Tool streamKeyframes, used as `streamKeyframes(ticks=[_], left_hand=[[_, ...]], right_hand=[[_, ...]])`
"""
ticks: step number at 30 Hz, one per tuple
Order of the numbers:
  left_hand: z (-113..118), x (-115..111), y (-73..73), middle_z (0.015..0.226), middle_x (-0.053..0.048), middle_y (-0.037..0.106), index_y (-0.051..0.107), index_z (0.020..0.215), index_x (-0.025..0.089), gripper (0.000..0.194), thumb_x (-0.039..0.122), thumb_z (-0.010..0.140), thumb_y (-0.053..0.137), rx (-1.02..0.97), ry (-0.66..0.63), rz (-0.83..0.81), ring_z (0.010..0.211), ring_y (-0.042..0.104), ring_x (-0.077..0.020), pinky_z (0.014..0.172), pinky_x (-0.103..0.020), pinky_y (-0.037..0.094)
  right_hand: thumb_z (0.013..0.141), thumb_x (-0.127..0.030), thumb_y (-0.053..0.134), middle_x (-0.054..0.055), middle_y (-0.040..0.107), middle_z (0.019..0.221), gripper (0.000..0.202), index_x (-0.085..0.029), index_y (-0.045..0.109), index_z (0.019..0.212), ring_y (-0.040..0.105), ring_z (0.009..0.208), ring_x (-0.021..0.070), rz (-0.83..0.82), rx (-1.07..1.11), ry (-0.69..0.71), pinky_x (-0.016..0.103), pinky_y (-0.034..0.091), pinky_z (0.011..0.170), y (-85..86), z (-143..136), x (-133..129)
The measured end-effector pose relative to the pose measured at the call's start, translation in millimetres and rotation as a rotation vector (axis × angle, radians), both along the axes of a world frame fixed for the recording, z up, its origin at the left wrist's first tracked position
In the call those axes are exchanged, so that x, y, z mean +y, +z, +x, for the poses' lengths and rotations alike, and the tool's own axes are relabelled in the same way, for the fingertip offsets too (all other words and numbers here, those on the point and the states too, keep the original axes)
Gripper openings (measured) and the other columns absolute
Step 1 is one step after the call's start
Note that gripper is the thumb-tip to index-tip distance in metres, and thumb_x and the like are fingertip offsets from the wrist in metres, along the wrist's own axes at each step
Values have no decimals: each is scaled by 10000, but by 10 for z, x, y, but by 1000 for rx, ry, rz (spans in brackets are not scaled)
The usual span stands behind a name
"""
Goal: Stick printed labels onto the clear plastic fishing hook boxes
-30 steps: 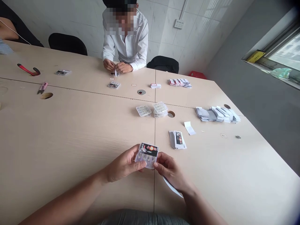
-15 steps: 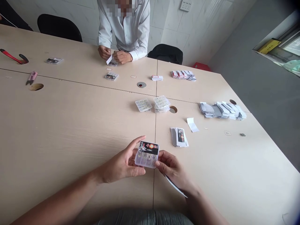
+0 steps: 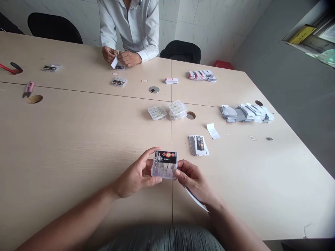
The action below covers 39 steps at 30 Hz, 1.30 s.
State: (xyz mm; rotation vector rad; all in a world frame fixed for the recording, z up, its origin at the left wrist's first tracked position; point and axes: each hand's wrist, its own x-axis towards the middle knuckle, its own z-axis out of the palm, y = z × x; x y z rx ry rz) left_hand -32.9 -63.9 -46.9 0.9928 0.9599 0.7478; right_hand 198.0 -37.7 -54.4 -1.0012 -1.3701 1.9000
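A small clear plastic box with a black, red and white label across its upper part and hooks visible inside is held between both hands. My left hand grips its left side, thumb at the lower edge and index finger at the top. The right edge is pinched by my right hand, thumb on the lower right corner. A white paper strip sticks out below that same hand. Beyond the box, to the right, lies a stack of labels with a black-printed one on top.
Clear boxes are stacked ahead beside a table hole. Folded papers lie at the right, one loose sheet nearer. Across the table, a person in a white shirt handles paper over a box.
The whole view has shifted slightly, so the table items appear higher and further left. Both hands still hold the box, almost unchanged.
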Motion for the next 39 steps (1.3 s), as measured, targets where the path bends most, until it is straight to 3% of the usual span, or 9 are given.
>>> streamKeyframes(ticks=[10, 17, 22, 26, 30, 34, 39], left_hand=[[44, -54, 33, 1198, -104, 704, 339, 1426, 277, 792, 361, 801, 818, 31, 65, 94, 1064, 673, -253, 851, -324, 511], [106, -121, 63, 1171, -73, 713, 303, 1463, 304, 836, 335, 804, 816, 102, 159, 175, 1028, 671, -222, 892, -333, 499], [144, -143, 110, 1107, -49, 728, 295, 1483, 277, 864, 309, 798, 820, 146, 198, 202, 1004, 670, -197, 949, -337, 491], [158, -76, 91, 1153, -71, 721, 298, 1491, 269, 834, 337, 823, 794, 168, 230, 154, 1016, 688, -220, 897, -351, 528], [125, 31, -13, 1209, -87, 701, 265, 1523, 250, 830, 314, 859, 758, 192, 302, 117, 1150, 659, -252, 974, -409, 520], [72, 127, -59, 1222, -96, 677, 400, 1487, 203, 650, 263, 916, 704, 208, 319, 103, 1114, 666, -269, 997, -508, 521], [48, 414, 41, 1230, -96, 662, 577, 1327, 173, 394, 273, 955, 661, 231, 365, 143, 1035, 679, -241, 898, -464, 581]], right_hand=[[993, -492, 572, -40, 577, 734, 351, -159, 602, 886, 500, 545, 81, 27, -3, 15, 227, 442, 528, 90, -1, -54], [1005, -463, 568, -6, 642, 822, 326, -153, 634, 930, 610, 667, 116, 149, -98, -33, 280, 535, 637, 92, -2, -40], [1023, -452, 541, 10, 668, 861, 327, -149, 653, 978, 651, 730, 137, 263, -294, -59, 313, 565, 693, 130, 49, -7], [1011, -413, 574, 39, 685, 991, 288, -164, 640, 1142, 670, 829, 166, 365, -559, -107, 361, 577, 772, 208, 138, 82], [992, -359, 616, 57, 689, 1078, 247, -180, 646, 1160, 675, 899, 180, 404, -775, 0, 384, 582, 823, 249, 249, 174], [996, -349, 614, 64, 692, 1118, 233, -187, 655, 1159, 680, 930, 183, 416, -832, 148, 390, 584, 846, 181, 342, 191], [1000, -365, 607, 64, 692, 1108, 279, -176, 635, 1204, 688, 910, 183, 431, -787, 202, 387, 592, 822, 53, 417, 209]])
